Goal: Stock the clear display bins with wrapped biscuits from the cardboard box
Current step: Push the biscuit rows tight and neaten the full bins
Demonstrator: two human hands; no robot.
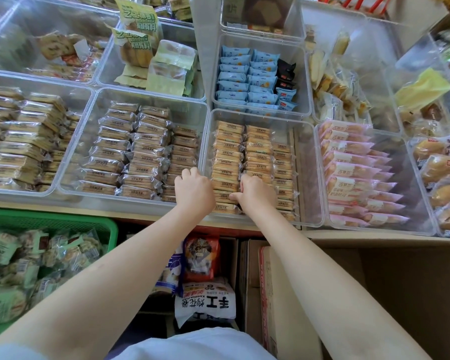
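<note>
Both bare arms are reaching forward over the shelf edge into the clear plastic display bin (pixel 305 178) in the middle of the front row. The left hand (pixel 194 192) is resting at the bin's left wall, its knuckles up and fingers curled downward over the wall's top edge; whether it is gripping the wall or a packet behind it cannot be made out. The right hand (pixel 255 192) is lying on the front end of the stacked golden wrapped biscuits (pixel 227 152), its thumb and fingers pinching the edge of one of the front packets in the left column.

The biscuits are sitting in that bin in neat columns running from front to back, two tall ones on the left and a lower one toward the right, with bare bin floor showing along the right side. The brown cardboard box (pixel 390 289) is standing on the floor below the shelf, at the person's lower right, its flaps open; its inside is in shadow and its contents cannot be seen.

To the left, a neighbouring clear bin of browner wrapped biscuits (pixel 138 152) is sitting just beside the worked bin. To the right, a bin of pink-wrapped cakes (pixel 353 172) is lying alongside. Behind, pale blue packets (pixel 247 79) are filling another bin. A green plastic basket (pixel 50 219) of green-wrapped snacks is sitting at lower left.
</note>
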